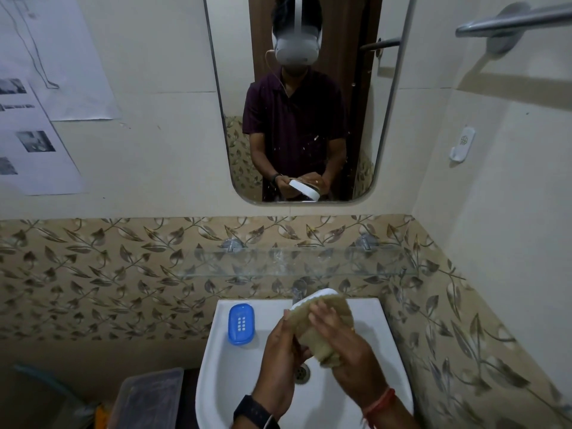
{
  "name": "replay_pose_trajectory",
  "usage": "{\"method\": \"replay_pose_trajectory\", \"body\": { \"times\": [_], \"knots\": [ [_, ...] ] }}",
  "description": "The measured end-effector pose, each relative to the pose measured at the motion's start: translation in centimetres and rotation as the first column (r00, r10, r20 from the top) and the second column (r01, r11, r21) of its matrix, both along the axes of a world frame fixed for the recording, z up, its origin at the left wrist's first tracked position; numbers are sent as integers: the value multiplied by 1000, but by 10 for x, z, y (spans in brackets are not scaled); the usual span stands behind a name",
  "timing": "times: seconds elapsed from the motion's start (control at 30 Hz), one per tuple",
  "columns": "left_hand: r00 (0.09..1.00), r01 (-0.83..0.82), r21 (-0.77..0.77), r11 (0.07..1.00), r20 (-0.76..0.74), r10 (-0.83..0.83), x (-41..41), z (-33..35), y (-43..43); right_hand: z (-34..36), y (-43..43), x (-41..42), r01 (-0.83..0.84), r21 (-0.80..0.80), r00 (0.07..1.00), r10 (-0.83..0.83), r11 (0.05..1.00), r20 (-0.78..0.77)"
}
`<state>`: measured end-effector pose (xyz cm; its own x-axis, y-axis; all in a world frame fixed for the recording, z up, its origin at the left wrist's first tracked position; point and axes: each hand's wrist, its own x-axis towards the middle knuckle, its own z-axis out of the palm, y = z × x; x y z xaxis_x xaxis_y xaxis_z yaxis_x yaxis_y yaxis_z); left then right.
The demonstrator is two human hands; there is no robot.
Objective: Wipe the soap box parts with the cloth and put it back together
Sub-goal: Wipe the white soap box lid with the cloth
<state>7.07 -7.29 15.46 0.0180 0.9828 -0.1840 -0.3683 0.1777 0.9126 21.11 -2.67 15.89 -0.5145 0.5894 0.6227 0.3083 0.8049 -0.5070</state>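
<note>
The person stands in front of the sink (213, 351) and holds both hands together above the basin, a little in front of the tap (299, 289). The left hand (283, 345) grips the white part (320, 294) of the soap box from below, with the fingers curled around its lower end. Only the upper edge of this part shows above the hands. The right hand (340, 345) holds the cloth (339, 308), a rough beige one. Its fingers lie over the cloth with a light bend and press it against the white part, and the thumb I cannot see. A loose end of the cloth hangs out under the right palm. The blue part (241, 324), the one with small slots in the middle, lies on the sink rim to the left of the left hand, apart from both hands. In my judgement the task is somewhere in the middle. The white part is under the wiping now, and the box is not yet put together, since the two parts are separate. Whether the blue part is already wiped, I cannot tell from its look. What is left, as I see it, is to finish the white part, maybe to wipe the blue one, and then to join them.
</note>
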Motion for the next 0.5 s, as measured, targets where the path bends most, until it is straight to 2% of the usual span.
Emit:
{"method": "replay_pose_trajectory", "body": {
  "times": [0.07,0.13,0.23,0.33,0.43,0.5],
  "knots": [
    [968,-236,-1,972,83,235,-11,5,0,1,13,7,163,-194,976,-187,967,-112],
    [971,-239,18,971,33,238,-9,10,4,9,17,4,230,-264,955,-270,937,-124],
    [963,-248,46,968,-101,251,0,5,4,18,3,-11,123,-151,991,-128,981,-30],
    [943,-247,76,966,-209,258,-4,4,1,23,-1,-14,-21,-160,997,33,987,74],
    [952,-227,87,970,-192,240,-6,8,-4,29,25,1,94,-314,995,-100,945,-1],
    [944,-237,87,968,-216,251,-10,2,-3,32,36,12,139,-392,989,-148,909,6]
  ]
}}
